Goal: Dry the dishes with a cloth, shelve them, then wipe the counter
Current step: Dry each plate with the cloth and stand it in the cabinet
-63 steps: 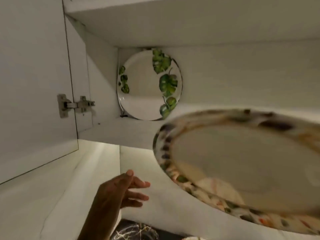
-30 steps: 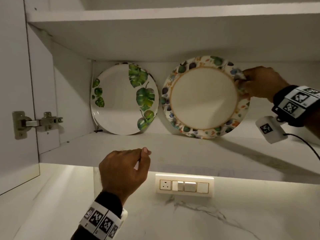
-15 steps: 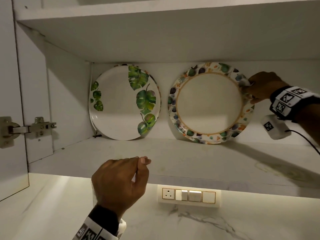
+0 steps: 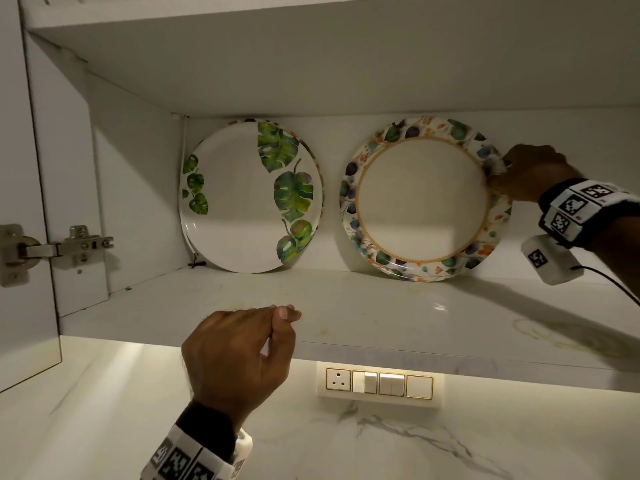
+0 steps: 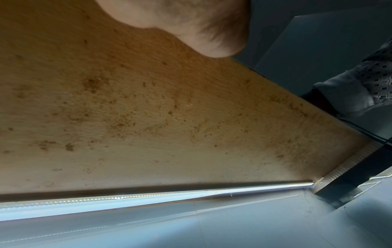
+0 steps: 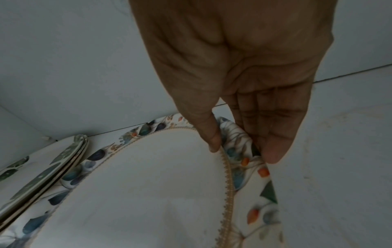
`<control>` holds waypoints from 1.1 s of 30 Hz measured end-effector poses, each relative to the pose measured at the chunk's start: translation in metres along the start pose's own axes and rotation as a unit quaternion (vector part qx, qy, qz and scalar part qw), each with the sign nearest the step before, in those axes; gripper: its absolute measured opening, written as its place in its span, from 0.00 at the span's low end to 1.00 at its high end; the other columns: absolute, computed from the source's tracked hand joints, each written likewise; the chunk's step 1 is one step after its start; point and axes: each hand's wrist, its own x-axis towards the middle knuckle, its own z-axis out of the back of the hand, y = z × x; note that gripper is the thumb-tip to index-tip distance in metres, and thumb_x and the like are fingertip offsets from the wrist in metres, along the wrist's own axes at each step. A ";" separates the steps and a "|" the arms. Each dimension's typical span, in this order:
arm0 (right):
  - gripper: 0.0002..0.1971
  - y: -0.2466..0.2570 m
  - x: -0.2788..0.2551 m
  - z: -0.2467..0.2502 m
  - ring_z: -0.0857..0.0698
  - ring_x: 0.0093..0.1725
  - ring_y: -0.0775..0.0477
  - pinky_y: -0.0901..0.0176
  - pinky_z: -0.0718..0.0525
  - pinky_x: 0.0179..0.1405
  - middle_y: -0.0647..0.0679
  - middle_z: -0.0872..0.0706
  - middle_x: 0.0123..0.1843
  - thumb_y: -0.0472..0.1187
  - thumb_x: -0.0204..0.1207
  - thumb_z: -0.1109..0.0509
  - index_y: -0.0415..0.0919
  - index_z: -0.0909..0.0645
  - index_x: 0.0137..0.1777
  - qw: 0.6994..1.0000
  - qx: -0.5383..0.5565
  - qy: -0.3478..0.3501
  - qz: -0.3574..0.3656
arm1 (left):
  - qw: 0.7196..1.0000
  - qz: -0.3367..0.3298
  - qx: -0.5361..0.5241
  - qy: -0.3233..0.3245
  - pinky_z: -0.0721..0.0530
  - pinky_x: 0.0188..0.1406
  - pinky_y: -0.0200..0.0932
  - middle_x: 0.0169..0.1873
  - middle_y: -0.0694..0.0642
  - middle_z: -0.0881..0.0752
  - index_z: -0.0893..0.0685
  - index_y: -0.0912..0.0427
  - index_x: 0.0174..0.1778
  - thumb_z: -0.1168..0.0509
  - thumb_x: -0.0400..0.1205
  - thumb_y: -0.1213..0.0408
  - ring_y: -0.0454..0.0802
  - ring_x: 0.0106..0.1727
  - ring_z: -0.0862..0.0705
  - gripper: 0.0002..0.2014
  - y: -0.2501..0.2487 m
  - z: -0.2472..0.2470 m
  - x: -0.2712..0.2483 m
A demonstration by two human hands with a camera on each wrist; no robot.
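Note:
A plate with a floral rim point(image 4: 422, 202) point(image 6: 148, 184) stands on edge on the cabinet shelf point(image 4: 346, 306), leaning against the back wall. My right hand point(image 4: 498, 174) point(image 6: 239, 151) pinches its upper right rim, thumb on the front and fingers behind. To its left a white plate with green leaves point(image 4: 249, 199) point(image 6: 42, 181) leans against the back wall too, with others stacked behind it. My left hand point(image 4: 277, 320) hangs at the shelf's front edge, its fingers curled with the thumb against them, holding nothing. The left wrist view shows only the shelf's stained underside point(image 5: 148, 109).
The cabinet door point(image 4: 17, 202) stands open at the left on its hinge point(image 4: 55, 249). An upper shelf point(image 4: 311, 46) roofs the compartment. Below the shelf, a switch panel point(image 4: 379, 384) sits on the lit marble wall. Bare shelf lies in front of the plates.
The floral plate was carried up from below and set on edge on the shelf beside the leaf plate; my right hand keeps its rim. My left hand rose to the shelf edge and curled.

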 end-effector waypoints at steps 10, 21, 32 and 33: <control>0.30 -0.012 -0.023 0.011 0.19 0.71 0.22 0.36 0.18 0.71 0.26 0.19 0.73 0.52 0.79 0.21 0.32 0.20 0.72 0.999 0.021 -0.002 -0.033 | 0.999 0.040 0.011 0.019 0.31 0.39 0.34 0.34 0.43 0.06 0.02 0.49 0.47 0.41 0.90 0.54 0.44 0.29 0.13 0.20 -0.007 0.006 0.002; 0.36 -0.018 -0.056 0.028 0.16 0.66 0.20 0.30 0.15 0.67 0.22 0.18 0.70 0.59 0.81 0.24 0.31 0.26 0.77 0.999 -0.030 -0.015 0.002 | 0.997 0.056 0.008 0.044 0.28 0.42 0.35 0.39 0.45 0.04 0.02 0.51 0.49 0.44 0.92 0.52 0.44 0.34 0.10 0.23 -0.013 0.013 0.005; 0.17 -0.017 -0.147 0.079 0.15 0.69 0.43 0.32 0.15 0.66 0.63 0.15 0.67 0.73 0.84 0.37 0.76 0.26 0.70 0.926 0.127 -0.201 0.292 | 0.993 0.039 -0.056 0.098 0.23 0.52 0.42 0.51 0.47 0.05 0.05 0.54 0.58 0.41 0.91 0.56 0.46 0.44 0.09 0.17 -0.011 0.027 -0.001; 0.17 -0.020 -0.153 0.078 0.16 0.69 0.47 0.32 0.15 0.65 0.70 0.17 0.66 0.75 0.81 0.37 0.80 0.26 0.67 0.927 0.153 -0.190 0.286 | 0.992 0.040 -0.062 0.104 0.21 0.55 0.44 0.53 0.46 0.05 0.05 0.54 0.59 0.40 0.91 0.57 0.46 0.46 0.09 0.16 -0.012 0.029 0.000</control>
